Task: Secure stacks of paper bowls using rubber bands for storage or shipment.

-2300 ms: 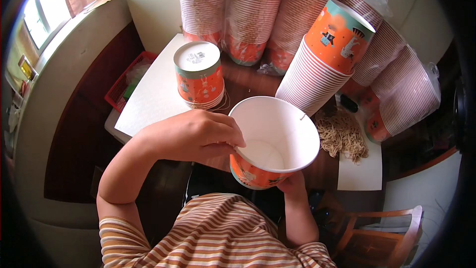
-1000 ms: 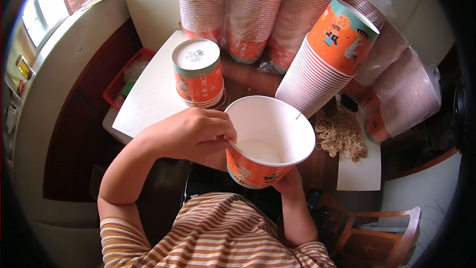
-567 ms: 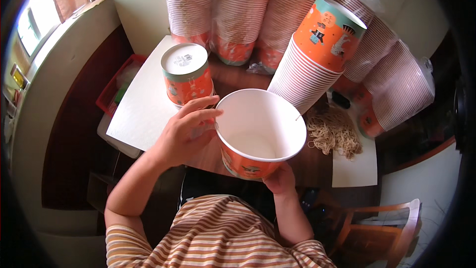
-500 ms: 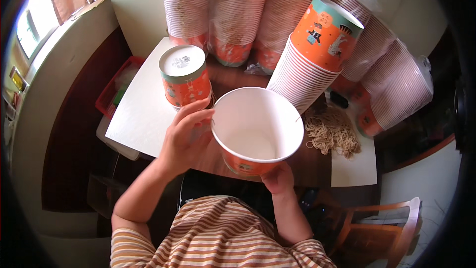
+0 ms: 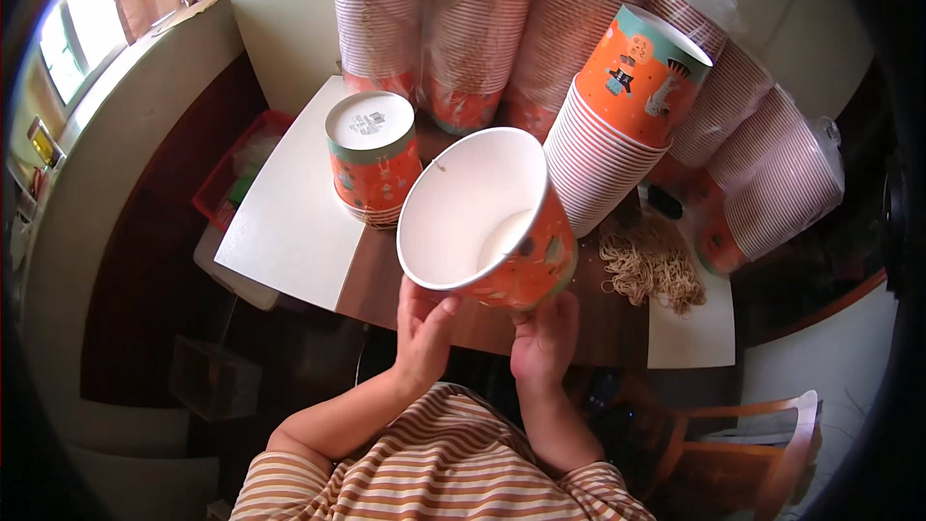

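Note:
A large orange paper bucket (image 5: 545,256) with a white inside is tilted, its mouth toward the left and up. My left hand (image 5: 422,333) supports it from below near the rim, fingers partly hidden under it. My right hand (image 5: 546,340) grips its lower end near the base. A short bit of string (image 5: 440,166) shows at the inner rim. To the left, a short stack of upside-down buckets (image 5: 374,169) stands on the table, with string around its lower end. Behind on the right, a tall stack of nested buckets (image 5: 627,116) rises close to the held one.
Plastic-wrapped bucket stacks (image 5: 473,39) line the back and right of the table (image 5: 371,275). A tangled bundle of tan strings (image 5: 651,265) lies at the right, beside a small black object (image 5: 664,201). A wooden chair (image 5: 733,453) stands lower right; a red basket (image 5: 217,198) sits left.
The bucket has turned so its mouth faces more to the left. My left hand has moved from beside the rim down beneath it; my right hand stays at the base.

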Demonstrator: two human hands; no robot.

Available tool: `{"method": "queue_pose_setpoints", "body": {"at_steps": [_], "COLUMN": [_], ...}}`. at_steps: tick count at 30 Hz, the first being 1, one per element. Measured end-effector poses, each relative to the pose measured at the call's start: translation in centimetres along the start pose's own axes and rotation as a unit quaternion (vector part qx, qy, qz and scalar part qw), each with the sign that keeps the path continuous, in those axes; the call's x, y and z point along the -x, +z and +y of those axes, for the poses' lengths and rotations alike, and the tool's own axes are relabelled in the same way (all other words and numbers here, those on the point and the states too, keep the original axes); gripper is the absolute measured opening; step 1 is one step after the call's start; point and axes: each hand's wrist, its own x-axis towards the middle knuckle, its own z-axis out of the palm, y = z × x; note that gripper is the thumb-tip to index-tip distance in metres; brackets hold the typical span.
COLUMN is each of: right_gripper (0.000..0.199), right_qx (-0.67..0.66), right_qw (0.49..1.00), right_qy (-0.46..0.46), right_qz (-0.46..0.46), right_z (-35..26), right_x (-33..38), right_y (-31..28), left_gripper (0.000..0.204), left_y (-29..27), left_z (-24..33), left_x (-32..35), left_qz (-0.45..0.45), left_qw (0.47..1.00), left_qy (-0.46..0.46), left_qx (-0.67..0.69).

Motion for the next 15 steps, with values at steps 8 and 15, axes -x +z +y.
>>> {"method": "queue_pose_setpoints", "body": {"at_steps": [8,15], "right_gripper": [0.026,0.026], "right_qx": [0.140,0.168], "right_qw": [0.984,0.972], "right_qy": [-0.110,-0.164], "right_qz": [-0.001,0.015], "right_z": [1.1,1.7], "right_x": [0.8,1.3], "right_y": [-0.6,0.3], "left_gripper": [0.058,0.059], "left_y": [0.8,0.8], "left_z": [-0.6,-1.8], "left_x": [0.5,0.4], "left_qz": [0.017,0.069], "left_qw": [0.996,0.994], "left_qy": [-0.061,-0.065], "left_qx": [0.068,0.056]}}
